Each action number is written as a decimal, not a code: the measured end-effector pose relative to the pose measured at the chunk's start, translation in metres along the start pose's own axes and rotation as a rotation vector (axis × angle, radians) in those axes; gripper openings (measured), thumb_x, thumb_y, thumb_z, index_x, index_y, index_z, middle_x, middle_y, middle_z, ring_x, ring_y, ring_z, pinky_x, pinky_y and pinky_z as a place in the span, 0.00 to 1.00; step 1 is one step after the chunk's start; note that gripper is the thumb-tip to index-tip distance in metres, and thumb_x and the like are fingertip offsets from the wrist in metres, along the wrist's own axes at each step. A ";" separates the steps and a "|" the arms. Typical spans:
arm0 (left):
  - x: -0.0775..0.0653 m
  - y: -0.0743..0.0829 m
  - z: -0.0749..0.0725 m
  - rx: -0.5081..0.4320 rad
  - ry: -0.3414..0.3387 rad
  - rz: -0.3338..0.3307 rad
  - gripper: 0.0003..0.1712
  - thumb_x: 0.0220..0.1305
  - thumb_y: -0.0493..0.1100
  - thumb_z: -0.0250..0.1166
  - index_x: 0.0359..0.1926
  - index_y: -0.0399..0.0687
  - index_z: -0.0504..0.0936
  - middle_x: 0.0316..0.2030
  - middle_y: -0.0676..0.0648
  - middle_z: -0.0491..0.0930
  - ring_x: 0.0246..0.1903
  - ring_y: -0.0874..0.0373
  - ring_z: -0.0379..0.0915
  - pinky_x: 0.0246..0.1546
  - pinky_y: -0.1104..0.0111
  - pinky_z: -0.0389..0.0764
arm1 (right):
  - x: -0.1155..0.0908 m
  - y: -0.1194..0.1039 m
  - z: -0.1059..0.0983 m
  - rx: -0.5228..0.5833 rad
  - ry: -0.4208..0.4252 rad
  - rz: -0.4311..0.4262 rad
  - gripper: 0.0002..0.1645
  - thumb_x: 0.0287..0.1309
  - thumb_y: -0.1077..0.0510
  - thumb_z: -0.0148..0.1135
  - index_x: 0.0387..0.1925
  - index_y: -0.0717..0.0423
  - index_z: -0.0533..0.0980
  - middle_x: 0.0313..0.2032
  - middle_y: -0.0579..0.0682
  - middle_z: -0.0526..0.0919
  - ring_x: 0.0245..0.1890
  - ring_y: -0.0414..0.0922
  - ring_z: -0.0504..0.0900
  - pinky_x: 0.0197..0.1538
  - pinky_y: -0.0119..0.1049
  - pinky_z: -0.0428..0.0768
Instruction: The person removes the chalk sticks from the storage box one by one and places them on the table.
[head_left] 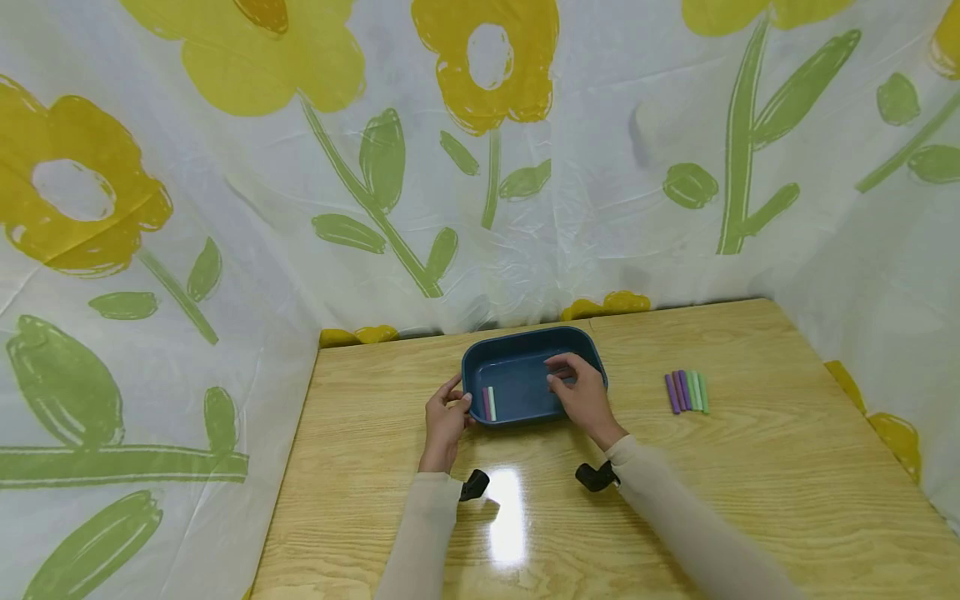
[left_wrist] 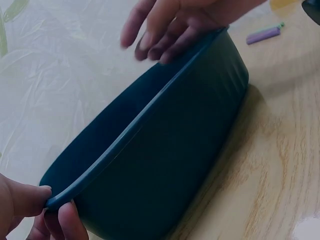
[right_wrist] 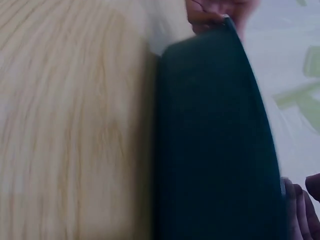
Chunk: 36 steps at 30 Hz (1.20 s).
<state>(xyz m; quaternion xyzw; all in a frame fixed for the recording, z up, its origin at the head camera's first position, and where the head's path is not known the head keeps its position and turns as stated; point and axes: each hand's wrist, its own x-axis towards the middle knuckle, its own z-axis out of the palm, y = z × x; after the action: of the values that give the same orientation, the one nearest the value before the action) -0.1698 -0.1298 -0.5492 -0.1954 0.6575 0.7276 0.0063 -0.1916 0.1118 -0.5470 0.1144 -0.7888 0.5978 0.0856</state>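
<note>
- Resting on the wooden table (head_left: 352, 425) toward its far edge, the dark blue tray (head_left: 525, 392) is pinched at its left near corner by the left hand (head_left: 444, 421), the rim being caught between thumb and fingers.
- Over the right part of the tray, the right hand (head_left: 583, 396) is seen with its fingers loosely bent and parted from the thumb.
- Inside the tray, along its left side, a purple stick (head_left: 486, 405) and a whitish stick (head_left: 492, 403) are laid side by side.
- To the right of the tray, well apart from it, a row of purple and green sticks (head_left: 685, 392) is set out on the table.
- Beyond the table, a white flowered cloth (head_left: 600, 208) is hung.
</note>
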 end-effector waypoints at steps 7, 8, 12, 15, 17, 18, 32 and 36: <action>0.000 0.001 0.001 0.003 -0.008 0.000 0.27 0.74 0.26 0.60 0.72 0.36 0.75 0.43 0.44 0.71 0.23 0.61 0.69 0.24 0.73 0.77 | 0.004 -0.003 0.027 0.004 -0.007 0.019 0.13 0.67 0.73 0.65 0.52 0.68 0.81 0.48 0.63 0.85 0.39 0.55 0.86 0.40 0.32 0.86; 0.000 0.001 0.001 0.003 -0.007 -0.002 0.27 0.74 0.26 0.60 0.72 0.37 0.75 0.43 0.44 0.71 0.23 0.61 0.69 0.24 0.73 0.77 | 0.005 -0.004 0.031 0.004 -0.007 0.023 0.13 0.67 0.73 0.65 0.52 0.68 0.82 0.47 0.62 0.85 0.39 0.54 0.86 0.40 0.32 0.86; -0.001 0.002 0.001 0.008 -0.006 -0.003 0.27 0.75 0.26 0.59 0.72 0.37 0.75 0.43 0.44 0.70 0.23 0.61 0.69 0.24 0.73 0.77 | 0.008 -0.008 0.045 0.004 -0.009 0.041 0.12 0.68 0.71 0.66 0.51 0.67 0.82 0.46 0.61 0.86 0.38 0.53 0.87 0.40 0.33 0.86; 0.000 0.002 0.001 0.011 -0.006 -0.002 0.27 0.75 0.26 0.60 0.72 0.36 0.75 0.43 0.44 0.71 0.23 0.61 0.69 0.24 0.73 0.78 | 0.011 -0.011 0.057 0.006 -0.009 0.039 0.11 0.67 0.70 0.67 0.50 0.67 0.83 0.45 0.60 0.86 0.37 0.53 0.87 0.40 0.36 0.87; 0.001 0.001 0.000 0.014 -0.006 -0.002 0.27 0.75 0.27 0.60 0.72 0.36 0.75 0.43 0.44 0.71 0.22 0.61 0.69 0.24 0.72 0.78 | 0.012 -0.013 0.064 0.003 -0.017 0.031 0.11 0.67 0.70 0.67 0.49 0.67 0.83 0.46 0.61 0.86 0.38 0.53 0.87 0.39 0.38 0.87; 0.002 0.001 0.000 0.015 -0.007 -0.002 0.27 0.75 0.27 0.60 0.72 0.36 0.75 0.43 0.44 0.71 0.22 0.61 0.69 0.24 0.72 0.78 | 0.014 -0.014 0.067 -0.003 -0.019 0.030 0.11 0.67 0.71 0.67 0.49 0.67 0.83 0.46 0.61 0.86 0.38 0.53 0.87 0.39 0.38 0.87; 0.001 0.001 -0.001 0.013 -0.020 -0.007 0.28 0.75 0.27 0.60 0.73 0.37 0.74 0.44 0.44 0.70 0.23 0.61 0.68 0.24 0.73 0.77 | 0.025 -0.012 0.088 -0.165 -0.182 0.106 0.18 0.64 0.72 0.67 0.56 0.67 0.81 0.48 0.63 0.86 0.43 0.56 0.88 0.48 0.52 0.87; 0.001 0.001 0.000 0.013 -0.010 -0.013 0.27 0.75 0.27 0.60 0.72 0.38 0.75 0.43 0.44 0.70 0.24 0.61 0.69 0.24 0.73 0.77 | 0.028 -0.009 0.086 -0.234 -0.273 0.134 0.21 0.64 0.70 0.68 0.58 0.66 0.80 0.48 0.62 0.86 0.43 0.54 0.88 0.49 0.49 0.87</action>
<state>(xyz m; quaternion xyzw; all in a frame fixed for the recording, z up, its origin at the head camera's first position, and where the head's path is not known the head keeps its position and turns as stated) -0.1712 -0.1303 -0.5483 -0.1960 0.6609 0.7243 0.0158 -0.2159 0.0241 -0.5547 0.1307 -0.8631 0.4852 -0.0496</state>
